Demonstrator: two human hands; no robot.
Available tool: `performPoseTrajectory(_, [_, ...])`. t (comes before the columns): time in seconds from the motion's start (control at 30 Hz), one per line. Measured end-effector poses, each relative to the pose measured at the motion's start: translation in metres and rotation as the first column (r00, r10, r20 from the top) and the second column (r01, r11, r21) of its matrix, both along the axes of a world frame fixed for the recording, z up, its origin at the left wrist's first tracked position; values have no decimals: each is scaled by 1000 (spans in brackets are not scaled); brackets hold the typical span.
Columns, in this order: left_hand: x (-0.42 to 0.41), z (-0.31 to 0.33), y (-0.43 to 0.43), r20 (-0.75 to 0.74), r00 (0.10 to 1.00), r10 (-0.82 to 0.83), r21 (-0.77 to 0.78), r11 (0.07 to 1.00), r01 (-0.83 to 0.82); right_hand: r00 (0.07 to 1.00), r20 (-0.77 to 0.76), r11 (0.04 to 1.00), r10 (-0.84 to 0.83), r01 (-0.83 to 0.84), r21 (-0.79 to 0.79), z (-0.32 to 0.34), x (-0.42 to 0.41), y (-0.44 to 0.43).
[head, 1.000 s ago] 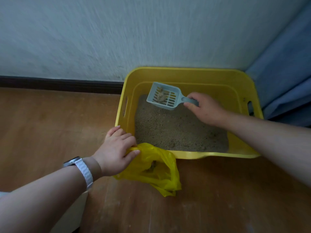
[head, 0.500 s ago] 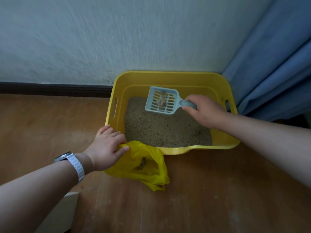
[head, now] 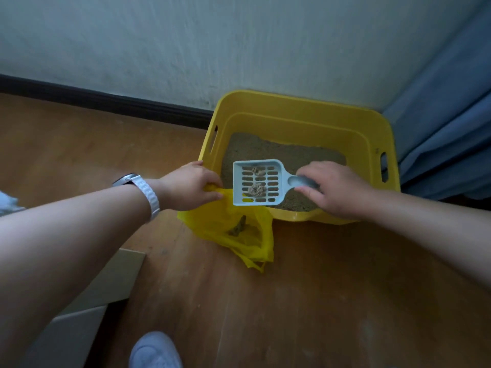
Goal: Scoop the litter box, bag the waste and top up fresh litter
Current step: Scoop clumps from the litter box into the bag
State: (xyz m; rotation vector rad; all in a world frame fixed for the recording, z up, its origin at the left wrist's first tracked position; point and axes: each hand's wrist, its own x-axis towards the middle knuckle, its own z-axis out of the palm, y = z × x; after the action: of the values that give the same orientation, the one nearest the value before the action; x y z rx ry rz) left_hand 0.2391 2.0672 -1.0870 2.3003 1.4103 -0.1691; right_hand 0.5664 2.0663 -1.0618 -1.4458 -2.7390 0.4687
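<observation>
A yellow litter box point(head: 292, 107) stands on the wooden floor against the wall, with sandy litter point(head: 265, 148) inside. My right hand point(head: 337, 191) grips the handle of a pale blue slotted scoop point(head: 256, 181). Two clumps point(head: 257, 189) lie on the scoop, which hovers over the box's near left corner. A yellow plastic bag point(head: 233, 224) lies on the floor in front of that corner, with dark waste showing through it. My left hand point(head: 190, 187), a white watch on its wrist, pinches the bag's rim right beside the scoop.
A blue curtain point(head: 446, 123) hangs to the right of the box. A dark skirting board point(head: 106, 102) runs along the wall. A pale flat board point(head: 101, 296) lies on the floor at the lower left, and a white shoe point(head: 155, 350) shows at the bottom edge.
My right hand has drawn the scoop with its clumps from the middle of the box toward the near left corner, next to the bag. The left hand kept its hold on the bag.
</observation>
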Motion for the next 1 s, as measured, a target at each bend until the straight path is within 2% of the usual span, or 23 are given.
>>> performPoseTrajectory(0.17, [-15, 2, -12, 52, 994, -92, 215, 973, 78, 981, 47, 977, 188, -192, 89, -4, -16, -17])
performPoseTrajectory(0.23, [-18, 2, -13, 52, 991, -127, 255, 961, 110, 967, 87, 957, 241, -251, 148, -8, -21, -21])
performPoseTrajectory(0.43, [-16, 4, -15, 86, 993, -85, 206, 976, 66, 956, 150, 925, 251, -283, 254, -19, -33, -30])
performPoseTrajectory(0.67, [-17, 4, -14, 55, 997, -56, 150, 988, 48, 893, 287, 830, 348, -436, 349, -21, -37, -22])
performPoseTrajectory(0.87, [-16, 4, -14, 56, 997, -45, 133, 990, 37, 888, 316, 807, 334, -442, 391, -17, -33, -25])
performPoseTrajectory(1.0, [-16, 4, -14, 52, 998, -37, 131, 991, 29, 901, 279, 801, 332, -426, 422, -12, -27, -21])
